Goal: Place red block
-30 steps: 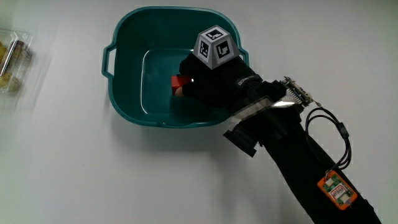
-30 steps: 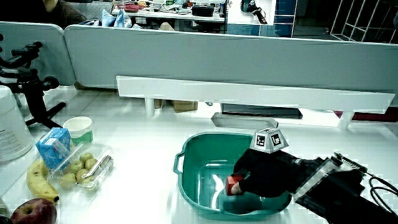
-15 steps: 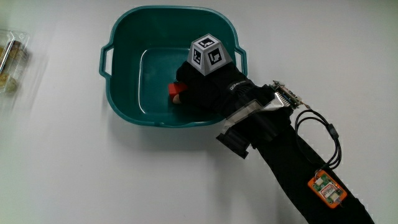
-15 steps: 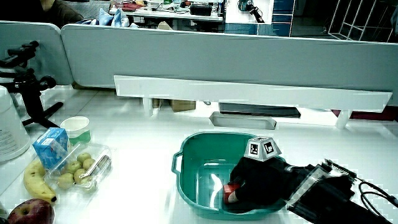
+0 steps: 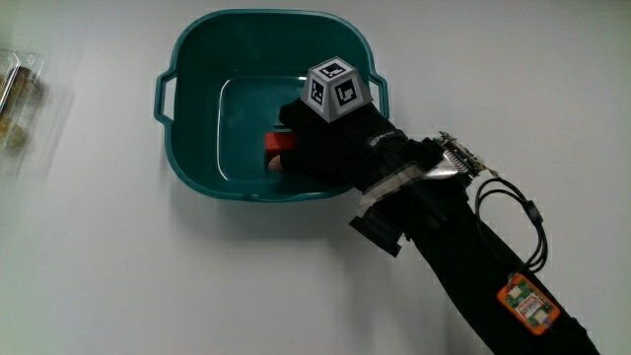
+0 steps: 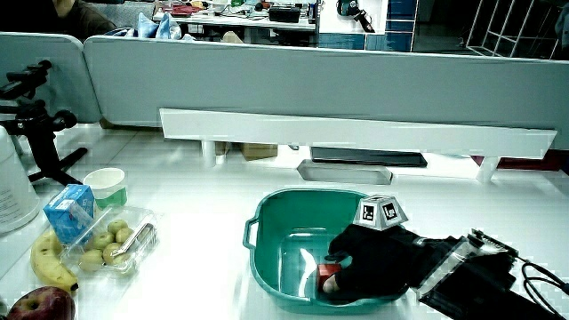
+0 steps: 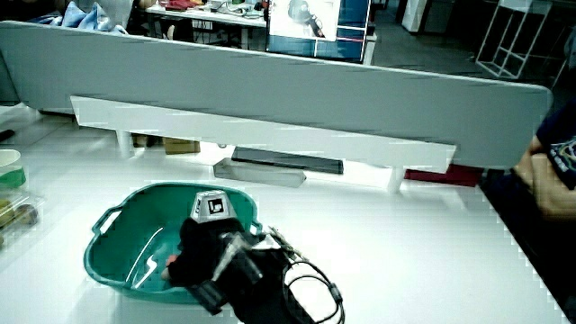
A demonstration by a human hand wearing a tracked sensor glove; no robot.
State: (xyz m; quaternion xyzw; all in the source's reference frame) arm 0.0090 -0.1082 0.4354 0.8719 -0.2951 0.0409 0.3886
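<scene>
Bright even light, faint shadows, soft edges

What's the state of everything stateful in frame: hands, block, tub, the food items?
hand: inside the tub, fingers curled on the red block
red block: held, low in the tub, contact with floor unclear
teal tub: upright on the table, nothing else visible inside
clear fruit box: lid shut, fruit inside
blue carton: upright, beside the fruit box
banana: lying flat, unpeeled
apple: whole, at the table's edge
</scene>
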